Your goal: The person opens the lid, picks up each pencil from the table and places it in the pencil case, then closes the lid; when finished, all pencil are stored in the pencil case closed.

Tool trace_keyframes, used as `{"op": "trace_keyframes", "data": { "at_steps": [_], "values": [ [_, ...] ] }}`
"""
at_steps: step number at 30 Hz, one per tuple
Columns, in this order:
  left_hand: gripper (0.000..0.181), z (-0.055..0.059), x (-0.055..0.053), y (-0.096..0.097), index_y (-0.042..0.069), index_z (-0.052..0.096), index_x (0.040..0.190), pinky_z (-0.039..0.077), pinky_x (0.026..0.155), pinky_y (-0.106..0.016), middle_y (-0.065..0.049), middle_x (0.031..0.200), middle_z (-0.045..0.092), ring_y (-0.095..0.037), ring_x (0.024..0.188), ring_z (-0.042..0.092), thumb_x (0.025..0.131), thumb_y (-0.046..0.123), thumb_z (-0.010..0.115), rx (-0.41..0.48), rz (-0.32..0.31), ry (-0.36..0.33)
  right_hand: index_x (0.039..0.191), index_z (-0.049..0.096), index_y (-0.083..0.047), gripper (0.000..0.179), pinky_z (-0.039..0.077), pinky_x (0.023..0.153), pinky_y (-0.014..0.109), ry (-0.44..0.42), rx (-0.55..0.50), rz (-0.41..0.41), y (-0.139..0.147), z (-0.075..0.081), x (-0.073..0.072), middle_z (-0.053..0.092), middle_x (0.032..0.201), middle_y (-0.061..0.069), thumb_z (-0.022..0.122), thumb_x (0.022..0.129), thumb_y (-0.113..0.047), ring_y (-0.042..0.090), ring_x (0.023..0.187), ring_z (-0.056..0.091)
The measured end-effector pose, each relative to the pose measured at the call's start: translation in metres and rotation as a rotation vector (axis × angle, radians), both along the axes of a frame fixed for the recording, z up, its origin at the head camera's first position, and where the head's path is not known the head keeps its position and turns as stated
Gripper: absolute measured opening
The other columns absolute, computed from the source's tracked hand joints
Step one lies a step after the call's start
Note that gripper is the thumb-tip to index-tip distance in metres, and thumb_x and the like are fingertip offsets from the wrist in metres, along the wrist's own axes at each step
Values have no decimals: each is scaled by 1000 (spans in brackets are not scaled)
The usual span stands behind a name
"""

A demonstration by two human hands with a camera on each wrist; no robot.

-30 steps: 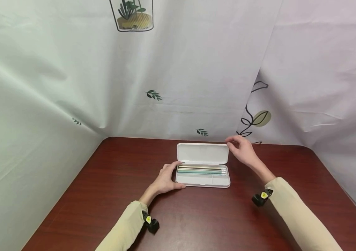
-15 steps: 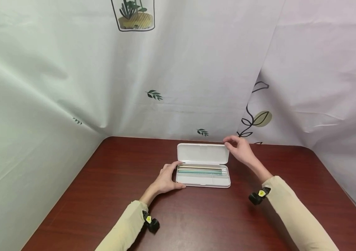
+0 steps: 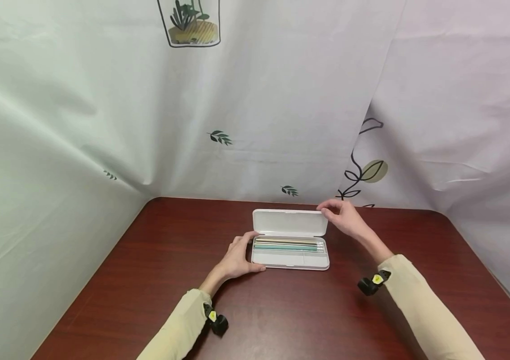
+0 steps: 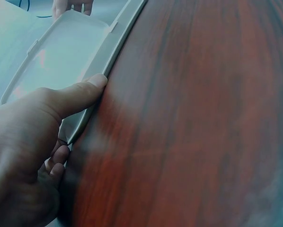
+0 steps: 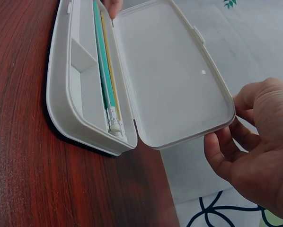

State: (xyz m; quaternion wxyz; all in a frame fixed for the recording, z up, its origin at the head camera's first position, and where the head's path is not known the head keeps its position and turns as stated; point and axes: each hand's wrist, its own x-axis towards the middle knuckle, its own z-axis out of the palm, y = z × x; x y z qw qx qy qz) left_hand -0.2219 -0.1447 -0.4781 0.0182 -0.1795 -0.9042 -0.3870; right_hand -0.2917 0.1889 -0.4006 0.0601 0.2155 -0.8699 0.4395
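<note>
A white pencil case (image 3: 277,261) lies on the dark red-brown table with its hinged lid (image 3: 288,222) raised at the back. Several pencils (image 3: 286,246), teal and gold with white eraser ends, fill its rear compartment. My left hand (image 3: 237,257) grips the left end of the case, thumb along the front edge; in the left wrist view the thumb (image 4: 80,97) presses the rim and the other fingers curl behind the end. My right hand (image 3: 347,217) holds the lid's upper right corner, and in the right wrist view thumb and fingers (image 5: 218,153) meet around that corner.
Two small front compartments of the case are split by a divider (image 5: 82,54). Patterned white cloth (image 3: 255,100) hangs right behind the table's back edge (image 3: 201,200). Black wrist cameras (image 3: 219,324) sit at both cuffs of the cream sleeves (image 3: 430,310).
The right hand has shifted slightly left and down onto the lid's corner, and the lid has tipped a little forward. The left hand stays in place on the case.
</note>
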Motion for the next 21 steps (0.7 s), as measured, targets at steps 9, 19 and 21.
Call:
{"op": "trace_keyframes", "data": {
  "at_steps": [9, 19, 21],
  "values": [
    [91, -1, 1, 1, 11, 41, 138, 35, 99, -50, -10, 135, 54, -28, 119, 42, 66, 27, 94, 29, 7, 9, 106, 72, -2, 14, 48, 74, 31, -12, 2, 52, 5, 0, 9, 68, 107, 13, 61, 98, -4, 23, 90, 60],
    [92, -2, 2, 1, 7, 37, 133, 32, 101, -51, -14, 135, 56, -32, 122, 43, 65, 27, 95, 55, 15, 19, 101, 71, -5, 11, 48, 69, 32, 32, 16, 103, 6, -2, 19, 66, 103, 9, 62, 96, -1, 22, 84, 58],
    [91, -2, 2, 1, 7, 36, 131, 32, 101, -51, -14, 134, 56, -32, 121, 43, 65, 26, 95, 56, 17, 24, 101, 71, -6, 12, 48, 70, 31, 41, 20, 110, 7, -3, 21, 66, 102, 8, 63, 96, 0, 21, 83, 59]
  ]
}}
